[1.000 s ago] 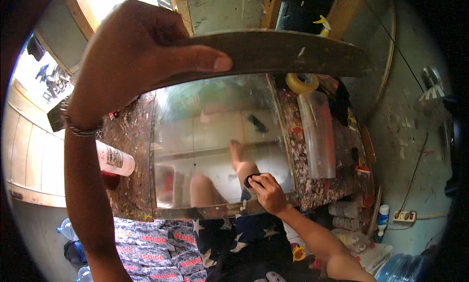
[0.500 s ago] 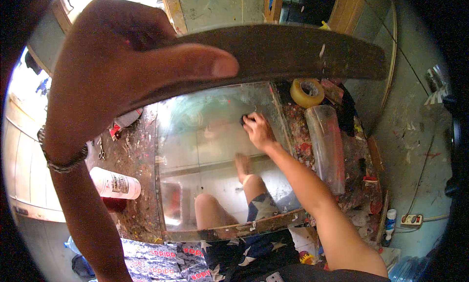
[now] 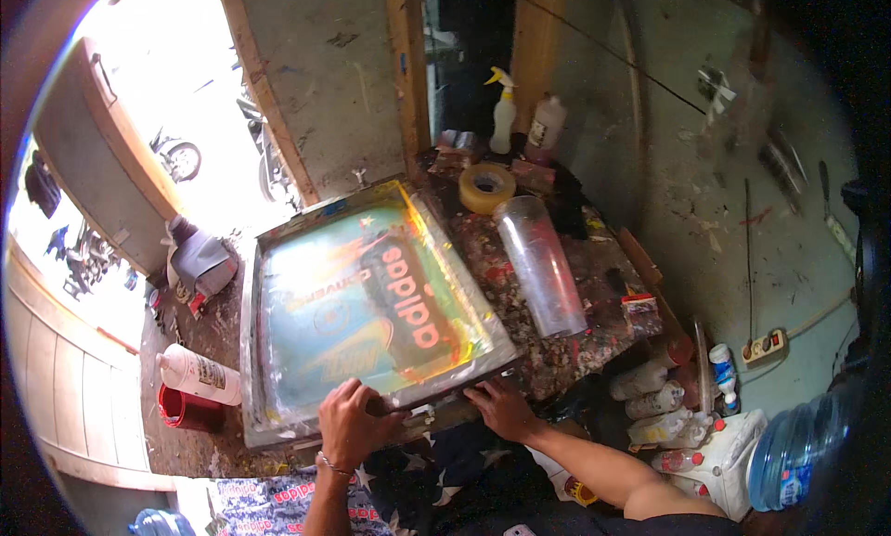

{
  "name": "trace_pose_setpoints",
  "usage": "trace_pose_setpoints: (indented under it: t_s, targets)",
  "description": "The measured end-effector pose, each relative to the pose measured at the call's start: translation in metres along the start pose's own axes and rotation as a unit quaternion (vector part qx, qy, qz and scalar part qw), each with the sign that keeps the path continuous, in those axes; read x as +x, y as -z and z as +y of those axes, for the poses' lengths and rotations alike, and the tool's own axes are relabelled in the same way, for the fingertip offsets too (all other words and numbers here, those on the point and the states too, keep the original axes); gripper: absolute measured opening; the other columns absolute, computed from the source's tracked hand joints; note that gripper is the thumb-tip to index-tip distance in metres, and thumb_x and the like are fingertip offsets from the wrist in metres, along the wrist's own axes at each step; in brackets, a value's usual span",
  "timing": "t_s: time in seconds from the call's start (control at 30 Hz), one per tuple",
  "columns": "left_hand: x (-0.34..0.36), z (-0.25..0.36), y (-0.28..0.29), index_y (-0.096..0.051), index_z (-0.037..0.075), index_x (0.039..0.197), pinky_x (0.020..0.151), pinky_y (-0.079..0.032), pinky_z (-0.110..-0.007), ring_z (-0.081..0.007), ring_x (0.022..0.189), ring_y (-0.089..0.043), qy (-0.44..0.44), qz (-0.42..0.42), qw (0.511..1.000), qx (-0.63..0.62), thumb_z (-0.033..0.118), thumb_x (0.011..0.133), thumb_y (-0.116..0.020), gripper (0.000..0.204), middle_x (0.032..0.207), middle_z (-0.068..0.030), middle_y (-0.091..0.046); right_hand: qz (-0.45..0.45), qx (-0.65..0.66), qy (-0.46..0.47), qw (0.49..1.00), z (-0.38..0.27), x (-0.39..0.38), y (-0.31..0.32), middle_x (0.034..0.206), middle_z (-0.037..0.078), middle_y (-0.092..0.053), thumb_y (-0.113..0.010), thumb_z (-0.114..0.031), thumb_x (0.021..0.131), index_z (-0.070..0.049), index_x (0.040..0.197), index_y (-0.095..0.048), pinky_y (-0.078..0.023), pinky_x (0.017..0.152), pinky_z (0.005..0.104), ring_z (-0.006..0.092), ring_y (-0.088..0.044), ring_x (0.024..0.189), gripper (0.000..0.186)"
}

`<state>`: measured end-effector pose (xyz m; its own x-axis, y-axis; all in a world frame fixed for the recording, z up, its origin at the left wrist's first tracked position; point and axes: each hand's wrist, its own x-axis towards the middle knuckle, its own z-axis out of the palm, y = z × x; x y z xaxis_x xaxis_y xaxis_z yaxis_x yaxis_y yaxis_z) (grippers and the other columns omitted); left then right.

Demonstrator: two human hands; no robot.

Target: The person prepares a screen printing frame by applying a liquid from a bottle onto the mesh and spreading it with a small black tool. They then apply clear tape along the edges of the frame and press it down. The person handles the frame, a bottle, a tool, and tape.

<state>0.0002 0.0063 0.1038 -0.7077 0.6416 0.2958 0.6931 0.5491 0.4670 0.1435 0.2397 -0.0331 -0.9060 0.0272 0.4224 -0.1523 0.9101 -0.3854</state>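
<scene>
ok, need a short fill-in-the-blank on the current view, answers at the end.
1. The left hand and right hand are at the framed screen's ____ edge, not its far one.
2. The clear cylinder lies to the ____ of the framed screen.
3. The spray bottle has a ____ trigger head.
4. The bracelet is on the ____ wrist.

Missing words: near; right; yellow; left.

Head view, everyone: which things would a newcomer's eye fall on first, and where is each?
The greenish framed screen would probably draw the eye first, lying askew on the cluttered worktable with the left hand and right hand at its near edge. Next comes the yellow tape roll to its right, near the clear tube; daylight glares in the doorway at upper left.
</scene>
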Motion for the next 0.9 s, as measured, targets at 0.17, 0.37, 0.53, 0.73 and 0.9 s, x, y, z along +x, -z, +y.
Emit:
trace_pose_setpoints:
  t_s: [0.17, 0.37, 0.53, 0.73, 0.9]
  targets:
    - [-0.033, -0.028, -0.056, -0.068, 0.007, 0.078, 0.076, -0.049, -0.040, -0.0287, 0.084, -0.061, 0.046, -0.025, 0.999, 0.011, 0.031, 0.059, -0.088, 0.037, 0.083, -0.0069, -0.061, -0.013, 0.109, -0.027, 0.994, -0.005, -0.042, 0.036, 0.098, 0.016, -0.062, -0.065, -0.002, 0.084, 0.000, 0.108, -0.068, -0.053, 0.082, 0.0401, 0.0329, -0.062, 0.093, 0.025]
    - [-0.044, -0.037, -0.075, -0.064, 0.008, 0.083, 0.082, -0.047, -0.040, -0.0291, 0.093, -0.060, 0.035, -0.025, 0.998, 0.036, 0.032, 0.063, -0.087, 0.039, 0.089, -0.0082, -0.059, 0.087, 0.187, -0.247, 0.947, -0.024, -0.061, 0.081, 0.095, 0.016, -0.069, -0.068, -0.005, 0.086, 0.004, 0.103, -0.069, -0.053, 0.078, 0.0384, 0.0348, -0.067, 0.088, 0.020]
    - [-0.049, -0.041, -0.079, -0.061, 0.007, 0.088, 0.079, -0.048, -0.042, -0.0318, 0.091, -0.058, 0.019, -0.001, 0.999, 0.044, 0.029, 0.066, -0.087, 0.040, 0.092, -0.0091, -0.057, 0.211, 0.125, -0.269, 0.932, -0.001, -0.031, 0.132, 0.099, 0.018, -0.071, -0.067, -0.009, 0.089, 0.005, 0.107, -0.067, -0.053, 0.082, 0.0377, 0.0300, -0.069, 0.091, 0.022]
    - [-0.048, -0.046, -0.075, -0.063, 0.005, 0.087, 0.075, -0.048, -0.043, -0.0351, 0.086, -0.058, 0.050, -0.002, 0.999, -0.021, 0.027, 0.065, -0.088, 0.040, 0.089, -0.0127, -0.057, 0.375, 0.190, -0.294, 0.858, 0.059, 0.015, 0.173, 0.102, 0.014, -0.072, -0.067, -0.013, 0.093, 0.003, 0.113, -0.067, -0.053, 0.082, 0.0324, 0.0179, -0.067, 0.092, 0.026]
    - [-0.044, -0.035, -0.073, -0.060, 0.002, 0.087, 0.071, -0.047, -0.039, -0.0323, 0.080, -0.057, 0.078, 0.016, 0.996, -0.046, 0.016, 0.062, -0.089, 0.041, 0.085, -0.0128, -0.055, 0.341, 0.201, -0.279, 0.875, 0.068, 0.015, 0.162, 0.098, 0.015, -0.073, -0.066, -0.015, 0.094, 0.002, 0.113, -0.067, -0.053, 0.081, 0.0326, 0.0188, -0.069, 0.091, 0.026]
